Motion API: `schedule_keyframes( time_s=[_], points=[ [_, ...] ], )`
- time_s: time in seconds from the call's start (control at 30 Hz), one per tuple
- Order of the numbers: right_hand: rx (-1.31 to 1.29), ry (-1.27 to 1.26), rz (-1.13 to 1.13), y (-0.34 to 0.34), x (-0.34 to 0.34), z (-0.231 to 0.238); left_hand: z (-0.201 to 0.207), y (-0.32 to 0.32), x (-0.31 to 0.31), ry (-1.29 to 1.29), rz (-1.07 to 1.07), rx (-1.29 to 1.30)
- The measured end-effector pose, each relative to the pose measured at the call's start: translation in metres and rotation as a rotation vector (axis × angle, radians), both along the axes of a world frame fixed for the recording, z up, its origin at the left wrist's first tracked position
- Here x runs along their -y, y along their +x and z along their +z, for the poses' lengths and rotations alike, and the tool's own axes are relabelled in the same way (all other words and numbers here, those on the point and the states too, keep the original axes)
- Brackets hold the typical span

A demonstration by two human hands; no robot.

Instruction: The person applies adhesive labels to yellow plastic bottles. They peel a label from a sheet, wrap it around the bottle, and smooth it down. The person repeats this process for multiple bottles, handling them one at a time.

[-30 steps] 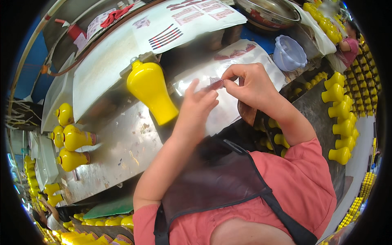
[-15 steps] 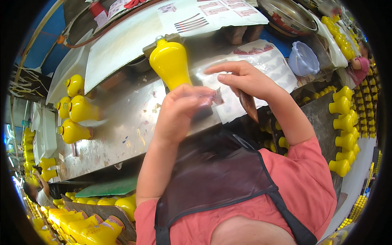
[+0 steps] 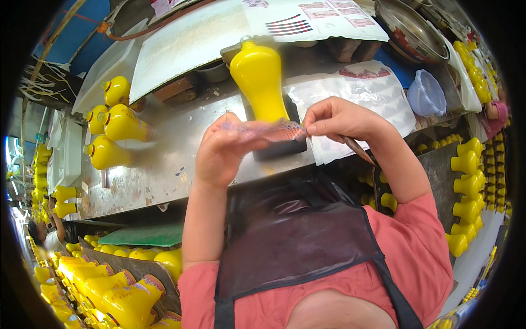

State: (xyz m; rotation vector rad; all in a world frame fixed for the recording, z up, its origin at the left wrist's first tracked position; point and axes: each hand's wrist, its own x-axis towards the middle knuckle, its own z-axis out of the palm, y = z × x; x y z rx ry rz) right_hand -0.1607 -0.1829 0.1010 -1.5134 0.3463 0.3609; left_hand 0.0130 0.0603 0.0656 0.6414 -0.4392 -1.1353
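Between my two hands stretches a thin, see-through decal strip with a reddish and bluish pattern. My left hand is closed on its left part. At the right end, my right hand pinches the strip between thumb and fingers. A brown, flat, pointed tool is tucked in the same right hand and sticks out below the palm. Just beyond the strip lies a glossy yellow bottle, its neck pointing away from me. Its near end is partly hidden by the strip and rests by a dark block.
Several yellow bottles rest at the left of the metal table. White decal sheets lie at the right, near a pale blue basket. A raised white board spans the back. More yellow bottles fill racks around me.
My right hand has moved in toward my left and now pinches the strip's end. The strip, crumpled by my left hand before, is drawn out between both hands. The whole view has shifted slightly.
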Motion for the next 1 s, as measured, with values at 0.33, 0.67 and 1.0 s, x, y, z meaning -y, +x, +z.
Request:
schedule_keyframes(
  time_s=[0.33, 0.67, 1.0],
  points=[
    [0.020, -0.406, 0.009, 0.041, 0.008, -0.007, -0.018, 0.041, -0.004, 0.512, 0.046, 0.341],
    [-0.047, -0.468, -0.025, 0.044, 0.018, -0.037, -0.056, 0.059, 0.002, 0.625, -0.065, 0.377],
    [0.162, -0.829, -0.224, 0.037, 0.003, -0.030, -0.057, 0.011, 0.026, 0.524, 0.522, 1.080]
  ],
)
